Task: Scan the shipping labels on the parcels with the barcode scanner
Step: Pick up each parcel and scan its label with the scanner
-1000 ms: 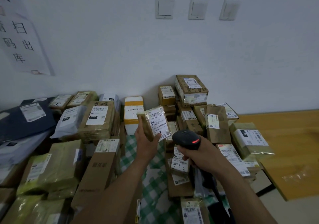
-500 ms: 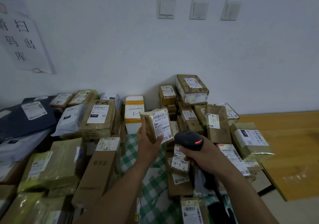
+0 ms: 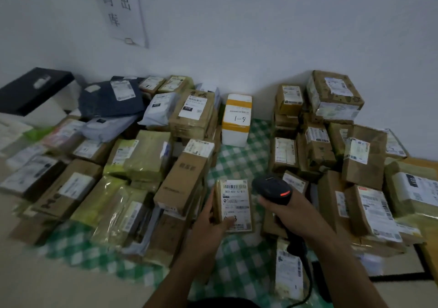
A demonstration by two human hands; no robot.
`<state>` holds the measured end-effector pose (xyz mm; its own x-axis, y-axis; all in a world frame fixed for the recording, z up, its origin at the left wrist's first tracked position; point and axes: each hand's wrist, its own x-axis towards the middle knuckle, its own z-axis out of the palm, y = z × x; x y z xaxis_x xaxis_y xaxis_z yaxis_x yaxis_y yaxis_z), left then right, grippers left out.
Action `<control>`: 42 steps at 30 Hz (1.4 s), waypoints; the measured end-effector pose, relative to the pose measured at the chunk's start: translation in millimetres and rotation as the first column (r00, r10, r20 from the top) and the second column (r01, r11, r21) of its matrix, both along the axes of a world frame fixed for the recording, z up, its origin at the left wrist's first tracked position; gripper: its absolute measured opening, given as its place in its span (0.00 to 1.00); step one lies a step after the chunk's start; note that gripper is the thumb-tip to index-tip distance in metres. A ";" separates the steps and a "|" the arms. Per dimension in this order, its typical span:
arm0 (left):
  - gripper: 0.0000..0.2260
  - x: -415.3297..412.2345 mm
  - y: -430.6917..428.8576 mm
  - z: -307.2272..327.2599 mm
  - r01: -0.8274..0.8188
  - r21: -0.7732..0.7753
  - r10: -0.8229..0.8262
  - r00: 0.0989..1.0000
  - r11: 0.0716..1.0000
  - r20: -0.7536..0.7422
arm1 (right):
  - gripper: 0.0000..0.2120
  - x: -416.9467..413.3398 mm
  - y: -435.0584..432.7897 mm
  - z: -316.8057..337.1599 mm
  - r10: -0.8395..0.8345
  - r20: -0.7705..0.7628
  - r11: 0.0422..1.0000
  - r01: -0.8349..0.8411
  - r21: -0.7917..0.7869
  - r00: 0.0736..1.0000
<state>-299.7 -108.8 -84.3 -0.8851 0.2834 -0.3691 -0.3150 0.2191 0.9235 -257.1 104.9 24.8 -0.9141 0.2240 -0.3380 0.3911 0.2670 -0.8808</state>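
Parcel (image 3: 234,203), label (image 3: 238,196) up, long axis away from body, held at near-left edge by L hand (image 3: 206,224) fingers (image 3: 222,223); scanner (image 3: 272,189), gripped in R hand (image 3: 291,215), sits just right of label.

Two arms show, each bare from the wrist back to the frame's lower edge. The left forearm (image 3: 183,267) and the right forearm (image 3: 343,267) are plain skin along their whole visible length. The left hand (image 3: 206,224) and the right hand (image 3: 294,213) are bare as well, with fingers and knuckles uncovered. Between the arms, at the very bottom of the view, sits a dark rounded patch (image 3: 222,304) — probably the person's clothing, though the dim, blurred picture leaves its kind unclear.
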 end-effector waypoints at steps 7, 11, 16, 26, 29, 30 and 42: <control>0.29 27.8 -38.1 -16.6 0.036 -0.261 -0.043 0.999 0.965 -0.024 | 0.13 -6.2 -28.4 -20.8 0.098 0.067 0.994 -0.094 -0.063 0.993; 0.30 21.1 -34.7 -26.8 0.084 -0.291 -0.082 0.996 0.953 0.021 | 0.07 -6.6 -32.1 -22.8 0.120 0.083 0.991 -0.114 -0.068 0.989; 0.32 21.8 -35.7 -66.5 0.088 -0.446 -0.125 0.991 0.891 -0.054 | 0.14 -3.4 -22.8 -31.6 0.073 0.084 0.993 -0.065 -0.098 0.994; 0.36 11.7 -0.3 -49.0 0.082 -0.725 -0.336 0.918 0.684 -0.213 | 0.13 3.3 -9.5 -46.5 0.067 0.121 0.993 -0.054 -0.108 0.990; 0.35 4.0 -3.5 -50.2 0.094 -0.713 -0.331 0.922 0.695 -0.202 | 0.14 6.6 -8.3 -52.0 0.071 0.111 0.994 -0.061 -0.096 0.991; 0.36 3.7 -7.4 -51.0 0.092 -0.708 -0.321 0.926 0.700 -0.197 | 0.14 7.9 -7.6 -53.9 0.074 0.110 0.994 -0.064 -0.094 0.991; 0.30 51.6 -16.6 -61.5 0.086 -0.781 -0.350 0.920 0.619 -0.176 | 0.15 17.3 5.6 -64.6 0.019 0.109 0.988 -0.002 -0.155 0.994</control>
<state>-248.2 -125.5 -145.8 -0.9309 0.2260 -0.2869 0.0823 0.8952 0.4380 -239.7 110.5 -39.8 -0.8713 0.1520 -0.4666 0.4860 0.1352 -0.8635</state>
